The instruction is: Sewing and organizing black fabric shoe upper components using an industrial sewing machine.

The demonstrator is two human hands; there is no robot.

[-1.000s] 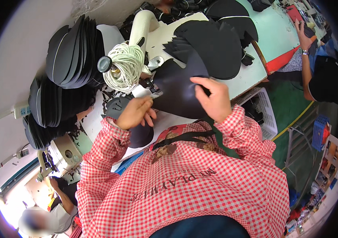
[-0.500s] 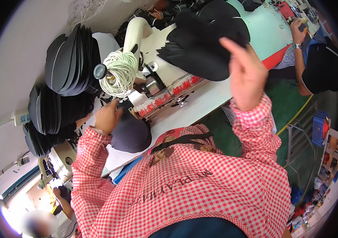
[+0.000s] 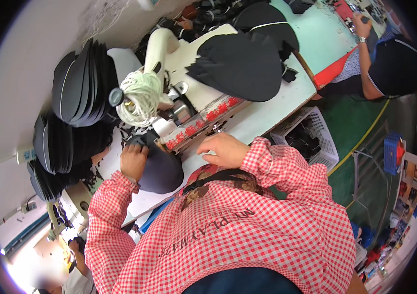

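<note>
1. Left hand [image 3: 133,160]: fingers curled, gripping the upper edge of a dark cap piece [image 3: 162,169] that lies on the white table [image 3: 267,117] just left of the sewing machine [image 3: 169,73].
2. Right hand [image 3: 225,149]: loosely open, palm down on the table beside the machine's base, holding nothing.
3. Cone of white thread [image 3: 142,98]: on the machine.
4. Stacked dark cap pieces [image 3: 78,88]: along the wall, left.
5. White basket [image 3: 311,134]: below the table edge, right.

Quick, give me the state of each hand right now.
Left hand: fingers resting on the dark cap piece; grip cannot be told.
Right hand: open, empty, on the white table.
</note>
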